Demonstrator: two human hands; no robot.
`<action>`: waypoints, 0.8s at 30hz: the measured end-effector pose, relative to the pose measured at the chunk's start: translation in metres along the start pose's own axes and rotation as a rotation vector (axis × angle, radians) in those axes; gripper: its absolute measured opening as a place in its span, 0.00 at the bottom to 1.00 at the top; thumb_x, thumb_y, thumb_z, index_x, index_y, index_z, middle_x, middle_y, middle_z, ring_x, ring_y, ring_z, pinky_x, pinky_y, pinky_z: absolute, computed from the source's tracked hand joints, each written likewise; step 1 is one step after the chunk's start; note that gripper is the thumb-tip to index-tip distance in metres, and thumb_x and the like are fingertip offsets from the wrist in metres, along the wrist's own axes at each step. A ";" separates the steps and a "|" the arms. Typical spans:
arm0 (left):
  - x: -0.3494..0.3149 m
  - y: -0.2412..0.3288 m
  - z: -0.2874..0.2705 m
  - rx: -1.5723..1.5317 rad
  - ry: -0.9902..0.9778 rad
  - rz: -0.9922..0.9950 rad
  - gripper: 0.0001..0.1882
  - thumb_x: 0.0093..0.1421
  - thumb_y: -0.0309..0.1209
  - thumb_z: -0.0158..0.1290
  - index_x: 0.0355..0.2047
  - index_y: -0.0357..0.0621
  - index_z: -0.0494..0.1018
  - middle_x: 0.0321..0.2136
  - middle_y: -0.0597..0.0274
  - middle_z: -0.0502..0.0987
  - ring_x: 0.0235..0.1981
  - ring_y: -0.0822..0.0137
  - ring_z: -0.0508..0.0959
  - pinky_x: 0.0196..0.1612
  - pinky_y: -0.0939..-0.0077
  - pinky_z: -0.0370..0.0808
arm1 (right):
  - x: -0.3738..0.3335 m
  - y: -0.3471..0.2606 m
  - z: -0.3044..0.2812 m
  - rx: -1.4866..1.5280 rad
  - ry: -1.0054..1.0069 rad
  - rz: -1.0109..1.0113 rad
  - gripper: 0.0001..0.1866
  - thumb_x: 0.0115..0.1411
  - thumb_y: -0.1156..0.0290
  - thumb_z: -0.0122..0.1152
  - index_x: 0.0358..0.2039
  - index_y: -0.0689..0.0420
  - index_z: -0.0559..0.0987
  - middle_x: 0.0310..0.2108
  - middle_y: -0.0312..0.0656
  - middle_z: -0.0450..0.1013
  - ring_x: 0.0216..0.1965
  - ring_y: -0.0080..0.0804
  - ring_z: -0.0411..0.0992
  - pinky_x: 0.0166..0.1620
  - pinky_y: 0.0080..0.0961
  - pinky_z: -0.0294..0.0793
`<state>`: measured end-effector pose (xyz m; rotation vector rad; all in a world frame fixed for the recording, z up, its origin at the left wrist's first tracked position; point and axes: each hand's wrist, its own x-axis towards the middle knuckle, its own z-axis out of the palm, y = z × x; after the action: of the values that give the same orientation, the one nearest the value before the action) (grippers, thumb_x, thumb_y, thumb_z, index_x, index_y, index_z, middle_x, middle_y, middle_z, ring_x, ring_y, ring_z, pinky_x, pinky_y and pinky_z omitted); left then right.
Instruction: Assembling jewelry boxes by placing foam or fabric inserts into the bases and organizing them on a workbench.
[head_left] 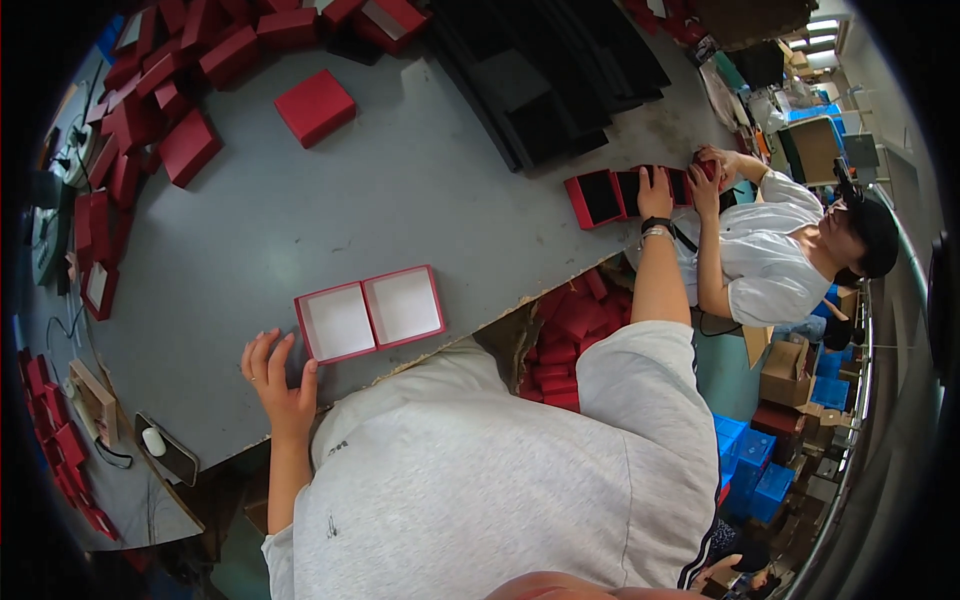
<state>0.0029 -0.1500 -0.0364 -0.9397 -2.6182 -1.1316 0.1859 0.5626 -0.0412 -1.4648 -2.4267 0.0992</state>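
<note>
My left hand (275, 380) is open, fingers spread, over the grey table beside an open red box. That box shows two white-lined halves, a left one (337, 322) and a right one (403, 306), lying side by side near the table edge. Far to the right, my right hand (655, 196) reaches out with its fingers stretched over a row of small red boxes with black insides. The leftmost of these boxes (594, 199) shows fully; my hand partly covers the middle one. Whether my fingers press on it is hard to see.
A co-worker's hands (708, 172) hold a small red thing at the row's right end. One closed red box (315, 107) lies alone farther back. Red boxes (150, 115) pile up along the left, and long black trays (540, 80) stack at the back. More red boxes (570, 335) sit below the table edge.
</note>
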 end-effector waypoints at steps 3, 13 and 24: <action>0.007 0.006 -0.002 0.024 -0.020 0.096 0.23 0.55 0.38 0.65 0.51 0.48 0.77 0.58 0.58 0.72 0.63 0.52 0.64 0.67 0.47 0.55 | -0.036 -0.053 -0.030 0.135 0.304 -0.212 0.26 0.68 0.58 0.57 0.59 0.62 0.74 0.62 0.56 0.68 0.64 0.54 0.65 0.64 0.44 0.65; 0.013 0.011 0.001 0.145 -0.165 0.324 0.13 0.50 0.32 0.67 0.38 0.54 0.81 0.41 0.69 0.78 0.56 0.60 0.72 0.65 0.47 0.58 | -0.341 -0.263 -0.059 0.478 -0.516 -0.977 0.30 0.62 0.56 0.65 0.62 0.52 0.72 0.65 0.44 0.65 0.69 0.45 0.59 0.71 0.53 0.49; 0.017 0.011 0.000 0.049 -0.130 0.269 0.11 0.55 0.33 0.65 0.39 0.52 0.80 0.41 0.69 0.79 0.52 0.63 0.75 0.64 0.50 0.59 | -0.283 -0.335 -0.056 0.759 -0.484 -1.067 0.24 0.60 0.55 0.66 0.56 0.49 0.79 0.66 0.40 0.65 0.70 0.48 0.55 0.70 0.52 0.50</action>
<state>-0.0038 -0.1353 -0.0236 -1.3475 -2.5014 -0.9661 0.0388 0.1505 0.0213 0.2483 -2.6846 1.0521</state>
